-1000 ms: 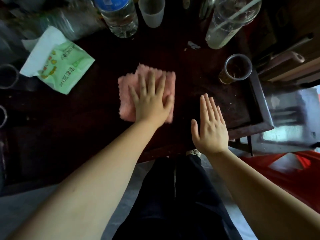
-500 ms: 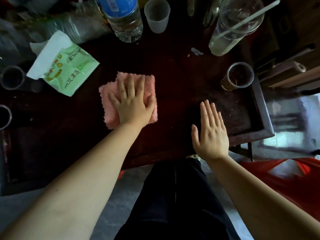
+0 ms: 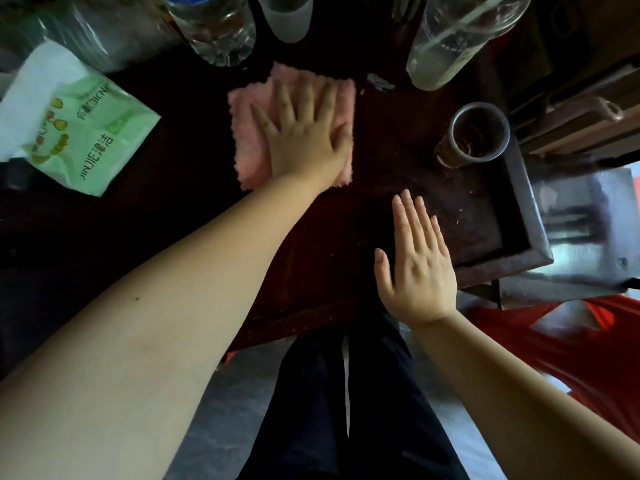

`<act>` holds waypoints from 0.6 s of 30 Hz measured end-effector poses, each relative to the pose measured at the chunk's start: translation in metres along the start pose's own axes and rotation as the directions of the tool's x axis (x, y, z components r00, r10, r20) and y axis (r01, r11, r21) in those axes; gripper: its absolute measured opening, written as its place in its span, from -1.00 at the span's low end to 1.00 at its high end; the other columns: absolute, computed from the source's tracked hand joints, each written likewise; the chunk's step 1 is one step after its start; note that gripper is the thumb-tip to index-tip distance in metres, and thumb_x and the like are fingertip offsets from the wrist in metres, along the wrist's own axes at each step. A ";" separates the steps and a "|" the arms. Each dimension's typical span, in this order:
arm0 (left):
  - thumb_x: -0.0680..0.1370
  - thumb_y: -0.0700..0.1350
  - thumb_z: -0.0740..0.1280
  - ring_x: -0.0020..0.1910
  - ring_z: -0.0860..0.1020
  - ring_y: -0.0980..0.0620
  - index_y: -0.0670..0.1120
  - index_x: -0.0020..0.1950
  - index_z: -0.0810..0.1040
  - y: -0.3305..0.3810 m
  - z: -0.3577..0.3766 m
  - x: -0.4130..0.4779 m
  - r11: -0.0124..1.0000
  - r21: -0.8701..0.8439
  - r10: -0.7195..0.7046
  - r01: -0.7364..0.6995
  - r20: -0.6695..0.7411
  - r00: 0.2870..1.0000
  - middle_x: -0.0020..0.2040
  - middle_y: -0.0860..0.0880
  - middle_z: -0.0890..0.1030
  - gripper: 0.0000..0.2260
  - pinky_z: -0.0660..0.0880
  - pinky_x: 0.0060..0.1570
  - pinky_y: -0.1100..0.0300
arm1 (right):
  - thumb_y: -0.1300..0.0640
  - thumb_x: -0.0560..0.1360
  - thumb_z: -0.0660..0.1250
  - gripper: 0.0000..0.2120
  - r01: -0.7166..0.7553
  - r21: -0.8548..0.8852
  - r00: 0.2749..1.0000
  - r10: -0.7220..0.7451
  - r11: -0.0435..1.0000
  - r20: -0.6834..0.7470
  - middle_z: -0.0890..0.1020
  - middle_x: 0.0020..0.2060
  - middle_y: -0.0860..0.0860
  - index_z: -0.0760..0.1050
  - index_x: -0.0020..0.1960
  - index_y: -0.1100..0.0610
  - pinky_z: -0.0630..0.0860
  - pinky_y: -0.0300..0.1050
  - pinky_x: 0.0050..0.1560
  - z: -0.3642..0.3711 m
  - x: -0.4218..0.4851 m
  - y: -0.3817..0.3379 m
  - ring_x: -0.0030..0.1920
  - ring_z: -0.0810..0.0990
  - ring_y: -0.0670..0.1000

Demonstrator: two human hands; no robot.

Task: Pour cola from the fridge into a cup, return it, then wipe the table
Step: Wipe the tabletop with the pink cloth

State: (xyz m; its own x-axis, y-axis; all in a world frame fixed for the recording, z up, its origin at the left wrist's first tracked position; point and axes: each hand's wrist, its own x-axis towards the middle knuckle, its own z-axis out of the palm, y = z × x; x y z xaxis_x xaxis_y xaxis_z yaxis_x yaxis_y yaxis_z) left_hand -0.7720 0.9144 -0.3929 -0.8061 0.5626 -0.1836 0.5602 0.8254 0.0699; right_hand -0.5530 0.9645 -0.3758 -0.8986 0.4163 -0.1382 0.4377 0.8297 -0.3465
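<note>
While left hand [image 3: 304,140] presses flat on pink cloth [image 3: 252,133], right hand [image 3: 415,268] rests open on table [image 3: 381,161].
Bottles [image 3: 214,29], tissue pack [image 3: 79,133] crowd far edge; cup [image 3: 474,135] near right edge.

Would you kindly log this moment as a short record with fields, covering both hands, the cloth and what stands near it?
stage: wiping the table
left hand: pressed flat on the pink cloth, fingers spread
right hand: flat and open near the table's front edge, holding nothing
cloth: folded, flat on the dark tabletop, its far edge close to the water bottle
left of cloth: green tissue pack
right of cloth: metal cup, dark residue inside
far right: clear cup with straw
cola: not in view
</note>
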 end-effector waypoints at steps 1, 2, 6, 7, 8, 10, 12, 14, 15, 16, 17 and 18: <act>0.56 0.23 -0.08 0.50 -0.10 -0.27 0.09 0.54 -0.05 0.004 0.001 -0.004 0.998 0.011 0.056 -0.056 0.007 0.998 0.56 -0.09 -0.01 -0.43 -0.10 0.33 -0.42 | -0.05 0.53 0.03 -0.36 -0.003 0.005 1.000 0.003 1.000 -0.002 0.08 0.52 0.12 0.02 0.53 0.22 0.03 0.06 0.50 0.000 0.000 0.000 0.53 0.00 0.08; 0.56 0.23 -0.09 0.50 -0.11 -0.26 0.10 0.54 -0.06 0.007 0.002 -0.008 0.994 0.020 0.106 -0.106 0.011 0.994 0.56 -0.08 -0.02 -0.43 -0.11 0.34 -0.41 | -0.05 0.53 0.03 -0.35 -0.006 0.008 1.000 0.006 1.000 -0.003 0.07 0.53 0.12 0.01 0.53 0.22 0.02 0.05 0.51 0.001 -0.001 0.000 0.53 -0.01 0.08; 0.55 0.25 -0.09 0.51 -0.12 -0.22 0.12 0.54 -0.05 0.015 0.007 -0.037 0.964 0.040 0.264 -0.264 0.014 0.964 0.57 -0.05 -0.05 -0.43 -0.12 0.36 -0.38 | -0.05 0.54 0.03 -0.35 -0.006 0.005 1.000 0.006 1.000 -0.009 0.06 0.53 0.13 -0.01 0.53 0.22 0.05 0.07 0.50 0.000 -0.002 0.000 0.53 0.00 0.08; 0.55 0.26 -0.08 0.51 -0.13 -0.22 0.12 0.54 -0.06 0.015 0.009 -0.046 0.957 0.039 0.288 -0.288 0.019 0.957 0.57 -0.05 -0.06 -0.42 -0.11 0.36 -0.38 | -0.05 0.54 0.02 -0.35 -0.009 0.006 1.000 0.009 1.000 -0.009 0.05 0.53 0.13 -0.01 0.53 0.22 0.05 0.08 0.50 0.001 -0.002 0.000 0.53 -0.01 0.07; 0.55 0.26 -0.08 0.51 -0.15 -0.21 0.12 0.54 -0.06 0.016 0.010 -0.055 0.951 0.038 0.306 -0.307 0.027 0.952 0.57 -0.05 -0.07 -0.42 -0.10 0.36 -0.38 | -0.05 0.53 0.02 -0.35 -0.011 0.007 1.000 0.011 1.000 -0.010 0.05 0.53 0.13 -0.01 0.53 0.22 0.06 0.09 0.50 0.001 -0.002 -0.001 0.53 -0.01 0.07; 0.54 0.26 -0.08 0.51 -0.16 -0.21 0.12 0.54 -0.07 0.015 0.012 -0.076 0.941 0.042 0.334 -0.335 0.045 0.942 0.57 -0.05 -0.09 -0.40 -0.08 0.35 -0.38 | -0.05 0.53 0.02 -0.35 -0.010 0.007 1.000 0.010 1.000 -0.013 0.05 0.53 0.13 -0.01 0.53 0.22 0.06 0.09 0.50 0.001 -0.002 -0.001 0.53 0.00 0.07; 0.51 0.26 -0.11 0.51 -0.18 -0.21 0.13 0.54 -0.09 0.013 0.014 -0.095 0.930 0.053 0.359 -0.363 0.069 0.931 0.57 -0.05 -0.11 -0.39 -0.09 0.36 -0.37 | -0.05 0.53 0.01 -0.35 -0.003 0.005 1.000 0.003 1.000 -0.013 0.05 0.53 0.13 -0.01 0.53 0.22 0.04 0.07 0.50 0.001 -0.002 -0.001 0.53 -0.01 0.06; 0.51 0.27 -0.14 0.51 -0.19 -0.21 0.13 0.54 -0.11 0.009 0.016 -0.111 0.917 0.065 0.386 -0.393 0.094 0.918 0.57 -0.05 -0.12 -0.39 -0.10 0.36 -0.36 | -0.06 0.53 0.00 -0.35 -0.009 -0.001 1.000 0.009 1.000 -0.015 0.05 0.53 0.12 -0.02 0.53 0.21 0.02 0.05 0.51 0.001 -0.002 -0.001 0.53 -0.01 0.05; 0.52 0.27 -0.13 0.51 -0.19 -0.21 0.13 0.54 -0.10 0.006 0.016 -0.117 0.913 0.067 0.396 -0.403 0.097 0.913 0.57 -0.06 -0.11 -0.39 -0.10 0.36 -0.36 | -0.06 0.53 -0.01 -0.36 -0.016 -0.003 1.000 0.016 1.000 -0.018 0.05 0.53 0.12 -0.01 0.53 0.21 0.02 0.04 0.51 0.001 -0.003 -0.001 0.53 -0.01 0.04; 0.52 0.27 -0.11 0.51 -0.19 -0.20 0.13 0.54 -0.10 0.003 0.016 -0.123 0.909 0.069 0.404 -0.411 0.095 0.910 0.57 -0.06 -0.11 -0.39 -0.10 0.35 -0.36 | -0.06 0.53 -0.02 -0.36 -0.024 -0.005 0.999 0.024 1.000 -0.021 0.05 0.53 0.12 -0.01 0.53 0.21 0.02 0.04 0.51 0.002 -0.003 -0.002 0.53 0.00 0.04; 0.51 0.28 -0.10 0.51 -0.19 -0.19 0.13 0.54 -0.10 0.000 0.017 -0.127 0.906 0.071 0.410 -0.417 0.095 0.907 0.57 -0.06 -0.11 -0.39 -0.11 0.35 -0.37 | -0.06 0.53 -0.02 -0.36 -0.031 -0.007 0.999 0.031 0.999 -0.023 0.06 0.53 0.13 -0.01 0.53 0.21 0.02 0.03 0.51 0.002 -0.003 -0.002 0.53 0.00 0.05; 0.51 0.28 -0.10 0.51 -0.19 -0.19 0.14 0.54 -0.10 -0.002 0.017 -0.131 0.903 0.073 0.416 -0.423 0.096 0.904 0.57 -0.06 -0.11 -0.38 -0.13 0.36 -0.36 | -0.06 0.53 -0.02 -0.35 -0.035 -0.009 0.999 0.035 0.999 -0.026 0.06 0.53 0.13 -0.01 0.53 0.21 0.02 0.02 0.51 0.002 -0.003 -0.003 0.53 0.01 0.05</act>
State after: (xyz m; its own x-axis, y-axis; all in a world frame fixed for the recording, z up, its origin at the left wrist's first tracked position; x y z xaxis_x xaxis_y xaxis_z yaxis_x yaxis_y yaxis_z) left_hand -0.6642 0.8378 -0.3857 -0.4779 0.8474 -0.2314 0.8607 0.5043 0.0695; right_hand -0.5511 0.9602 -0.3764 -0.8818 0.4545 -0.1258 0.4691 0.8179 -0.3331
